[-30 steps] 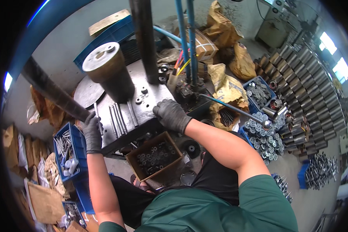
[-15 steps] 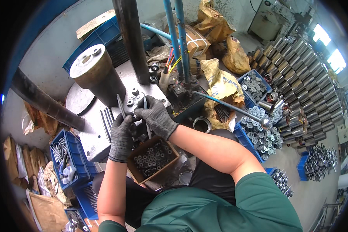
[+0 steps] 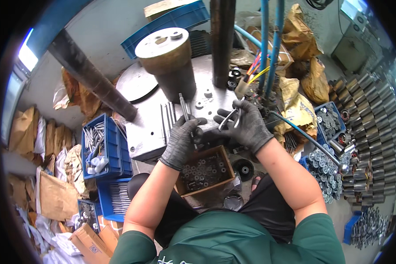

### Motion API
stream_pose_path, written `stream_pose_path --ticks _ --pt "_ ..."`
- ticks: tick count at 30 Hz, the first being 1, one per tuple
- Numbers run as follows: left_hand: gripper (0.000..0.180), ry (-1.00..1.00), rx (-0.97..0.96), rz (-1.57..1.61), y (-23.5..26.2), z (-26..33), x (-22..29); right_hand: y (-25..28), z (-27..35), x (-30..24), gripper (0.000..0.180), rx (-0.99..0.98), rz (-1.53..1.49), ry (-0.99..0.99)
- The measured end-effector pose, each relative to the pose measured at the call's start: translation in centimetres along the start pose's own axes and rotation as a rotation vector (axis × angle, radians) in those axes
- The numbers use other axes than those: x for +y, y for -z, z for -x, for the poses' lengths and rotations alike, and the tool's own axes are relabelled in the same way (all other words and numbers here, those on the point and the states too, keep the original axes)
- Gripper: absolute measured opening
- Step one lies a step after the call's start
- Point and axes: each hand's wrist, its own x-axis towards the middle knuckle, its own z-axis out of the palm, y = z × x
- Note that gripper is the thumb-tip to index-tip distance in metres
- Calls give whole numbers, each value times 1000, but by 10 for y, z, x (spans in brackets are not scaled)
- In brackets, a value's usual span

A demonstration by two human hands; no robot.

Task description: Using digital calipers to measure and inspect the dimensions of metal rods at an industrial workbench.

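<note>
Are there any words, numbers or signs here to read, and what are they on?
Green shirt: white print, cut off by the picture's bottom edge, unreadable.
Cardboard box, lower left: a small mark, too small to read.
Torn paper sack, right: faint print, crumpled and too blurred to read.
Metal rod in the left hand, metal tool in the right hand: no writing visible.

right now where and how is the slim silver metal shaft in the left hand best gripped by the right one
Probably by the shaft at its bare far end, coming from the right: that end sticks out beyond the gloved left hand, which covers the middle.
</note>
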Motion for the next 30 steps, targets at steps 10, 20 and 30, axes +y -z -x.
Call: stream_pose_path --ticks 10,20,30 --pt "10 -2 103 110 14 -8 6 -9 19 10 67 -110 2151 1083" --pt "7 -42 58 139 22 -10 2 -10 17 14 58 -165 2172 1178" --pt "7 -50 43 -13 20 -6 6 -10 19 10 54 -185 2224 1181"
